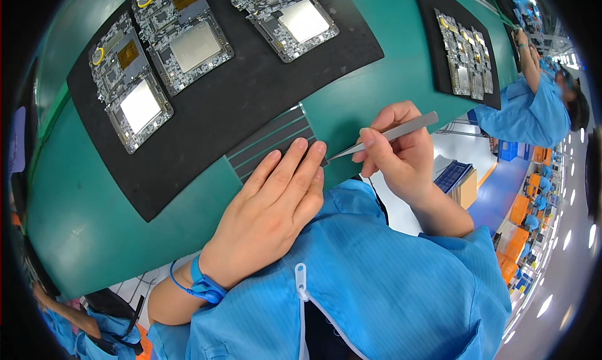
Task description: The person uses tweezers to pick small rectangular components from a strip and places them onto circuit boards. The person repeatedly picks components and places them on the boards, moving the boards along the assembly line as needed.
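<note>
My left hand (pixel 276 200) lies flat with fingers stretched over a sheet of dark grey strips (pixel 266 137) on a clear backing, at the table's near edge. In my right hand (pixel 401 150) is a pair of metal tweezers (pixel 401 129), pinched between thumb and fingers. Their pointed tips reach the sheet's right end, just beside my left fingertips; whether they grip a strip is too small to tell. A blue wrist strap (pixel 204 286) circles my left wrist.
Beyond the sheet, a black mat (pixel 207 134) bears circuit boards (pixel 139 106) with silvery shields. Another black mat (pixel 443 84) with several boards (pixel 464 78) lies to the right on the green table (pixel 188 219). A co-worker in blue (pixel 520 112) stands at the far right.
</note>
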`<action>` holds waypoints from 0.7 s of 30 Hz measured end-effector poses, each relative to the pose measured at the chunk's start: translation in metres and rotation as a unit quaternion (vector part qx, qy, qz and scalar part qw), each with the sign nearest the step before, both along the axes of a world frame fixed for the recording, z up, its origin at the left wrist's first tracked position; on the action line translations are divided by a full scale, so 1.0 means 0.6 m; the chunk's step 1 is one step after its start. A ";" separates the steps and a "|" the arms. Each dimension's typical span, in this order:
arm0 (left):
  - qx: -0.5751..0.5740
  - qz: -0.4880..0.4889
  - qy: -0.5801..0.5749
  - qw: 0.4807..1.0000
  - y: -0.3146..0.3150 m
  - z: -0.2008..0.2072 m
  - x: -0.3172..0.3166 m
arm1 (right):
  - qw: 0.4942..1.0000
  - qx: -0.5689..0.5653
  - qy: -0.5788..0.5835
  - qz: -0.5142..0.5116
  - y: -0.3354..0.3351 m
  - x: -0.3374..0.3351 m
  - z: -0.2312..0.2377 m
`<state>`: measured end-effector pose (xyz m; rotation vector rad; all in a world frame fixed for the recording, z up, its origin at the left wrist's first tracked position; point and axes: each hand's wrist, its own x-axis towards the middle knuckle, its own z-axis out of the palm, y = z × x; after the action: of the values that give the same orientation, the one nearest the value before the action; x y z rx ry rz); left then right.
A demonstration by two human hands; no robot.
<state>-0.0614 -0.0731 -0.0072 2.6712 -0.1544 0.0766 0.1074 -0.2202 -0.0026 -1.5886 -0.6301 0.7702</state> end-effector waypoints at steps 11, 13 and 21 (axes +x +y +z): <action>0.000 -0.001 0.002 1.000 0.002 0.005 -0.001 | 1.000 -0.003 0.009 0.010 -0.003 0.004 0.003; 0.000 -0.001 0.000 1.000 0.003 0.005 -0.001 | 1.000 0.000 0.006 0.012 -0.003 0.003 0.002; -0.005 0.001 -0.004 1.000 0.005 0.007 0.000 | 0.999 0.027 0.011 0.018 -0.002 0.000 -0.003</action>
<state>-0.0613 -0.0699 -0.0032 2.6606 -0.1534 0.0898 0.1073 -0.2214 -0.0045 -1.5206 -0.6602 0.7891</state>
